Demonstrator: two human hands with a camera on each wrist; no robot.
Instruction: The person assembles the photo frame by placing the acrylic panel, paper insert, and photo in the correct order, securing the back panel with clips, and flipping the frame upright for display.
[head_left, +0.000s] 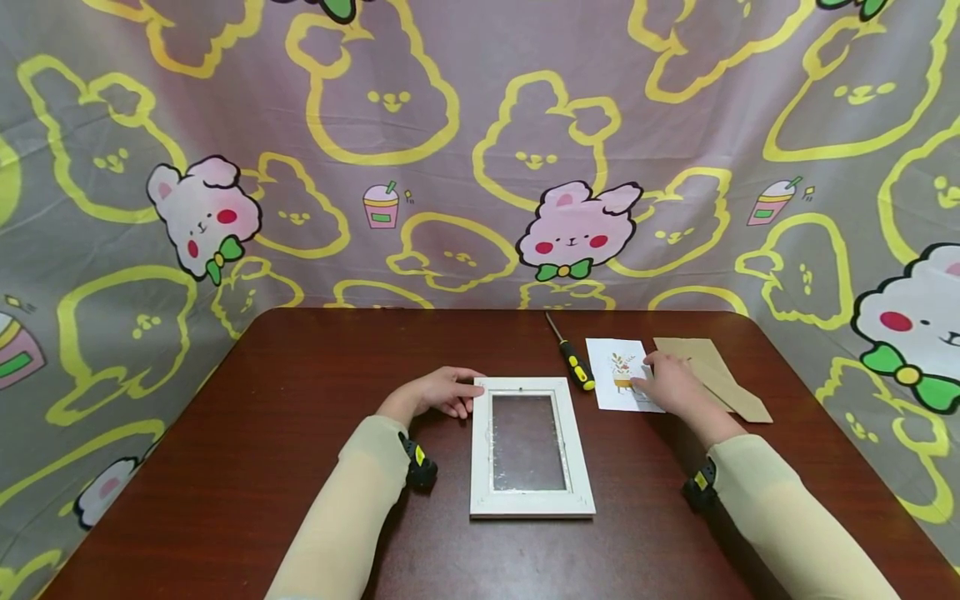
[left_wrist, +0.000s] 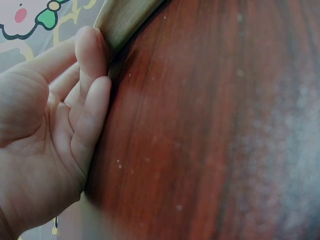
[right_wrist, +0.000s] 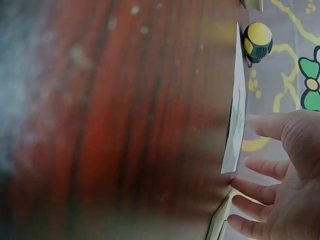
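Observation:
A white picture frame [head_left: 532,503] with a clear pane lies on the table in the head view. My left hand [head_left: 444,392] holds it at the upper left corner, fingertips at its edge. In the left wrist view the left hand [left_wrist: 55,115] has bent fingers against the frame's edge [left_wrist: 127,20]. To the right lies a white card with a printed plant [head_left: 611,396]. My right hand [head_left: 675,385] is over the card's right edge. The right wrist view shows the right hand [right_wrist: 285,185] with thumb and fingers spread beside the card [right_wrist: 237,115]; whether they touch it I cannot tell.
A yellow and black screwdriver [head_left: 576,367] lies between frame and card, its shaft pointing away. Brown backing board [head_left: 693,348], with a folded-out flap, lies partly behind the right hand. A patterned cloth [head_left: 465,150] hangs behind the dark wooden table [head_left: 300,400].

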